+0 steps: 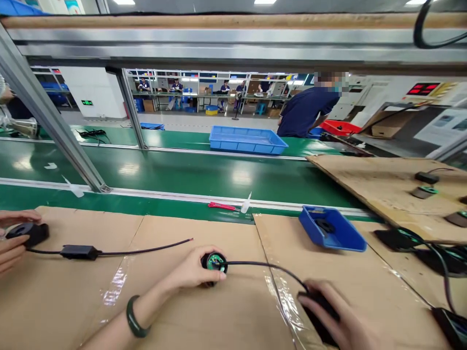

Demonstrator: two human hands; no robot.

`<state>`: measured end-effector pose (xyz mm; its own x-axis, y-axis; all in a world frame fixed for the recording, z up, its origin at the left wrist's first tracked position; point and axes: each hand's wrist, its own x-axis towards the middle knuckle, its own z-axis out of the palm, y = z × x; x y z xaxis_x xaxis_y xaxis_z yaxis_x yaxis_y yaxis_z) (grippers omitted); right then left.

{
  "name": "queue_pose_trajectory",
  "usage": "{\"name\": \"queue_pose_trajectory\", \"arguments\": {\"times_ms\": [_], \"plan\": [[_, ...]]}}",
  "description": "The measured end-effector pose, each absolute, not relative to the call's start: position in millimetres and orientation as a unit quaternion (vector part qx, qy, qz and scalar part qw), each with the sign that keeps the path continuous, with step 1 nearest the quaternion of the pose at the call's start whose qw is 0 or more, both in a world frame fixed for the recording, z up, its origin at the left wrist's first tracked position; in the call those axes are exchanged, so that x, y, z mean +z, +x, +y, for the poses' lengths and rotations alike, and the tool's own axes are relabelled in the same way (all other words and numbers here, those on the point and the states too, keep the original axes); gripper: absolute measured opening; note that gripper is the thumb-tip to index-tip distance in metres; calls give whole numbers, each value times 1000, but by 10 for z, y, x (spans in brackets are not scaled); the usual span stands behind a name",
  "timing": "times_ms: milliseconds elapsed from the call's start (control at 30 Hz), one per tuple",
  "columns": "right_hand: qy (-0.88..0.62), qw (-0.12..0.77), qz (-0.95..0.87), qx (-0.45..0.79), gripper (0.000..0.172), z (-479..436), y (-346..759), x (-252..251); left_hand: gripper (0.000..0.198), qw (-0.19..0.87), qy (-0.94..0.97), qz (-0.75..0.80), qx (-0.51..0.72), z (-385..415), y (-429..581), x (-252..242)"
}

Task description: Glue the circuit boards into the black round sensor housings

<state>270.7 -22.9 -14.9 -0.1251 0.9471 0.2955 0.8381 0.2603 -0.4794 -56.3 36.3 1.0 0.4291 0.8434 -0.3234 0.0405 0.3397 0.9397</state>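
Observation:
My left hand (195, 270), with a dark green bangle on the wrist, grips a round black housing (209, 283) over the cardboard. Its open face shows a green circuit board (215, 261) with small wires. From there a black cable (251, 263) arcs over to my right hand (337, 311). The fingers of that hand are closed around a dark, flat-looking black part (321, 318) at the cable's other end. Motion blur and the hand itself hide much of this part, so its exact kind does not show.
Another person's hands (14, 248) hold a black part at left, its cable lying across the cardboard (153, 291). A blue bin (343, 238) with black pieces sits at right. Beyond are red-handled tweezers (222, 206), a white nozzle (246, 203), the green conveyor (182, 170) and a metal post (54, 112).

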Motion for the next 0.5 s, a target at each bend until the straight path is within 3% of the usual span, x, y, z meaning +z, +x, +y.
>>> {"name": "queue_pose_trajectory", "arguments": {"times_ms": [133, 300, 500], "plan": [[-551, 252, -775, 178, 33, 505, 2498, 144, 46, 687, 511, 434, 279, 381, -660, 10], [-509, 221, -796, 242, 26, 1113, 2200, 23, 46, 701, 465, 459, 286, 388, -697, -17], [-625, 299, -694, 194, 33, 1624, 2109, -202, 48, 683, 431, 511, 293, 414, -669, -97]]}}
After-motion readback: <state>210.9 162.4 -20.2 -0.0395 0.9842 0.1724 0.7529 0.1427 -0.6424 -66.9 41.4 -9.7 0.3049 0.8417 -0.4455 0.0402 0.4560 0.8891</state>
